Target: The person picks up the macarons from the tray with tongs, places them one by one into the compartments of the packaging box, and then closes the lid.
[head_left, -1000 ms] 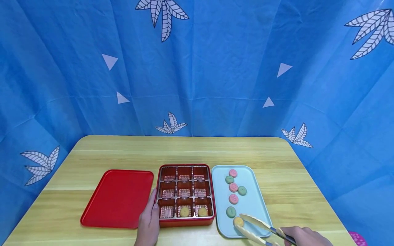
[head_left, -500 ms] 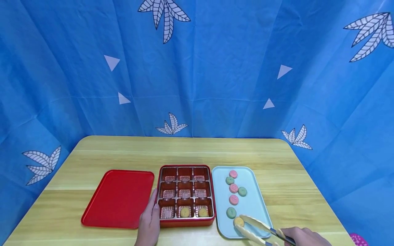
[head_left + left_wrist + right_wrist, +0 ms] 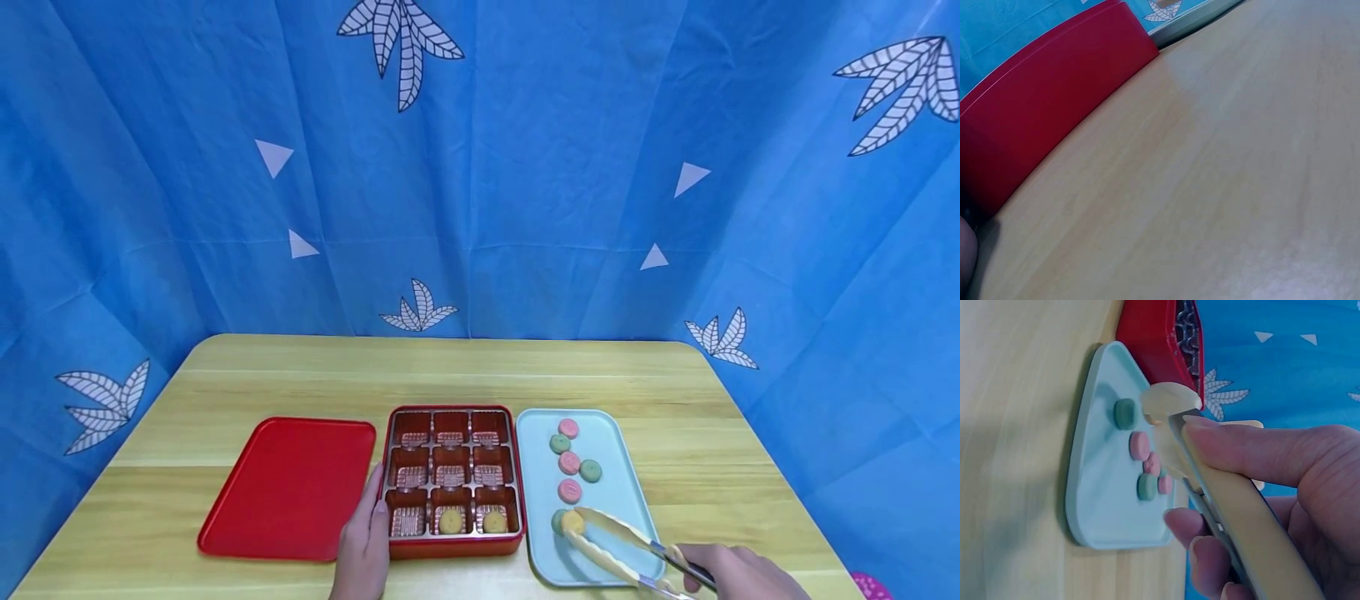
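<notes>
In the head view my left hand [image 3: 363, 542] rests against the left wall of a red box [image 3: 453, 547], fingers straight along it and thumb near the front corner. The box holds a divided tray insert with two yellow cookies [image 3: 451, 522] in its front row. My right hand [image 3: 742, 572] grips tongs [image 3: 611, 565], whose pale tips pinch another yellow cookie [image 3: 573, 522] above a light blue tray [image 3: 528, 467]. That cookie partly covers a green one [image 3: 557, 522] in the head view. The right wrist view shows thumb and fingers round the tongs' handles [image 3: 1241, 512].
Several pink cookies [image 3: 569, 491] and green cookies [image 3: 590, 471] lie on the blue tray, right of the box. A flat red lid or tray [image 3: 288, 492] lies left of my left hand. Behind the wooden table [image 3: 315, 367] hangs a blue patterned cloth [image 3: 525, 167].
The tongs have closed on the yellow cookie and raised it, moving slightly left and away from me, so that it now overlaps the green cookie. My left hand stays at the box.
</notes>
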`<state>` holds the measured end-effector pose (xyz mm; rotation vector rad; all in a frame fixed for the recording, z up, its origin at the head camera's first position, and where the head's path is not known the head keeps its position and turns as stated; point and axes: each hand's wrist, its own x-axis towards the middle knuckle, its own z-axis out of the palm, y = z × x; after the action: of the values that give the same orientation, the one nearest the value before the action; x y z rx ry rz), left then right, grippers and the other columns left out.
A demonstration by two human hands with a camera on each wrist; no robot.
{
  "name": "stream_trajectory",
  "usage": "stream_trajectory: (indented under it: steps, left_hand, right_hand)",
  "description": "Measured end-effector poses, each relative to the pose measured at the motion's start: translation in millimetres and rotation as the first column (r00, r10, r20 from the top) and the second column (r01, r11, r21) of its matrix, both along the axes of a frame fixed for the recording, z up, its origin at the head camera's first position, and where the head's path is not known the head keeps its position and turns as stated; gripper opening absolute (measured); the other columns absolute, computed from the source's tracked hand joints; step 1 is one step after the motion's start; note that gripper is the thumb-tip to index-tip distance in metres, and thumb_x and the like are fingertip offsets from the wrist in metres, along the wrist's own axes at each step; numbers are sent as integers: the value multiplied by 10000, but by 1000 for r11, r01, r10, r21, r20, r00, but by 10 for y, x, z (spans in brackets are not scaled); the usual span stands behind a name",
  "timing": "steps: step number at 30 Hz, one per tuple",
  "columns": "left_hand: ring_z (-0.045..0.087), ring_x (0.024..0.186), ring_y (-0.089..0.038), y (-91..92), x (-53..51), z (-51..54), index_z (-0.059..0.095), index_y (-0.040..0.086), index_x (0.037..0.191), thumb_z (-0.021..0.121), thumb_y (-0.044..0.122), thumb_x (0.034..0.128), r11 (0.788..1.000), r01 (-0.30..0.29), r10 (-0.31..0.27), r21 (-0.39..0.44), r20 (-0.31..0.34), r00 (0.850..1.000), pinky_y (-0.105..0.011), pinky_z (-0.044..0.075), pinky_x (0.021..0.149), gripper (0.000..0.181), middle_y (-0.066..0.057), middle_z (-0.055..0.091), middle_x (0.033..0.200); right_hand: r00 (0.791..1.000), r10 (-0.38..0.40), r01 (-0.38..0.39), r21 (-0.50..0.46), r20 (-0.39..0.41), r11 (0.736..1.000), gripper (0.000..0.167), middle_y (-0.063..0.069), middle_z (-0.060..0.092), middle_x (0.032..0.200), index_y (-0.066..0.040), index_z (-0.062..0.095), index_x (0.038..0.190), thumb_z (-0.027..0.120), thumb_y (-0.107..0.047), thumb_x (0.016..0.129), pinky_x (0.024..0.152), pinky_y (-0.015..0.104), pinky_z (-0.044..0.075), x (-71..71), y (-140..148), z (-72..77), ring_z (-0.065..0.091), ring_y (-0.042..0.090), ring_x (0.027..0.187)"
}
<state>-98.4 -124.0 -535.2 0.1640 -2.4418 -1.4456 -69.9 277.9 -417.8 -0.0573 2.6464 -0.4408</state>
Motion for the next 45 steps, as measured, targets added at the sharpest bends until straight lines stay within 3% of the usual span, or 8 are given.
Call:
stream_trajectory:
  steps: [5, 10, 19, 29, 35, 37, 42, 45]
  left_hand:
    - [391, 1311, -269, -1, 15, 19, 348, 150, 1470, 371, 150, 1017, 1000, 3, -3, 9, -20, 1000, -23, 196, 989, 453, -101, 443, 1439]
    - [388, 1309, -250, 0, 24, 54, 351, 159, 1469, 375, 157, 1016, 1000, -1, 1, 10, -3, 1000, -53, 219, 999, 454, -94, 452, 1434]
    - [399, 1314, -304, 0, 9, 52, 340, 137, 1472, 359, 163, 1020, 1000, 4, -4, 14, 7, 1000, -478, 322, 1060, 453, -119, 443, 1436]
    - [407, 1308, -292, 8, 19, 54, 355, 130, 1465, 362, 177, 1024, 1000, -8, 8, 2, 9, 1000, -342, 316, 1068, 444, -110, 456, 1428]
    - [427, 1286, -339, 21, 33, 48, 354, 109, 1463, 353, 153, 1021, 1000, -1, 1, 15, 0, 1000, -504, 348, 1042, 445, -145, 465, 1412]
    - [437, 1276, -332, 26, 31, 45, 367, 104, 1457, 360, 146, 1018, 1000, -11, 11, 10, -8, 1000, -434, 368, 1048, 441, -152, 484, 1394]
    - [425, 1275, -279, 35, 9, 29, 398, 87, 1438, 390, 99, 1000, 999, -28, 29, 24, -47, 998, -30, 237, 996, 438, -123, 494, 1391]
    - [421, 1271, -279, 38, -4, 18, 396, 89, 1439, 391, 97, 998, 999, -27, 28, 24, -57, 998, 27, 189, 952, 441, -126, 492, 1391]
  right_hand:
    - [997, 43, -47, -63, -70, 997, 283, -67, 425, 598, -247, 568, 789, 748, -459, 732, 438, 204, 248, -17, -88, 47, 327, 74, 473]
    - [998, 33, -39, -100, -60, 994, 317, -62, 487, 618, -240, 615, 860, 754, -484, 713, 436, 209, 267, -43, -260, 81, 359, 88, 467]
    - [992, 87, -103, -181, -93, 978, 285, -78, 522, 657, -219, 625, 901, 755, -409, 733, 432, 214, 280, -101, -494, 168, 394, 79, 496]
    - [982, 129, -160, -247, -136, 956, 399, -110, 556, 683, -133, 679, 986, 771, -418, 722, 466, 222, 346, -155, -806, 113, 450, 88, 568]
    - [979, 153, -188, -303, -136, 934, 326, -127, 568, 686, -169, 670, 913, 774, -407, 716, 476, 221, 359, -167, -934, 60, 474, 68, 575]
    - [972, 171, -214, -308, -162, 927, 283, -142, 550, 662, -202, 656, 877, 773, -403, 716, 458, 214, 345, -175, -979, 44, 453, 43, 545]
    - [948, 215, -285, -321, -236, 903, 255, -181, 509, 631, -236, 651, 890, 776, -375, 716, 430, 211, 307, -198, -1108, 22, 411, 5, 510]
    - [939, 234, -310, -331, -251, 891, 262, -182, 497, 629, -237, 658, 899, 780, -374, 712, 441, 207, 314, -212, -1188, -8, 411, -4, 522]
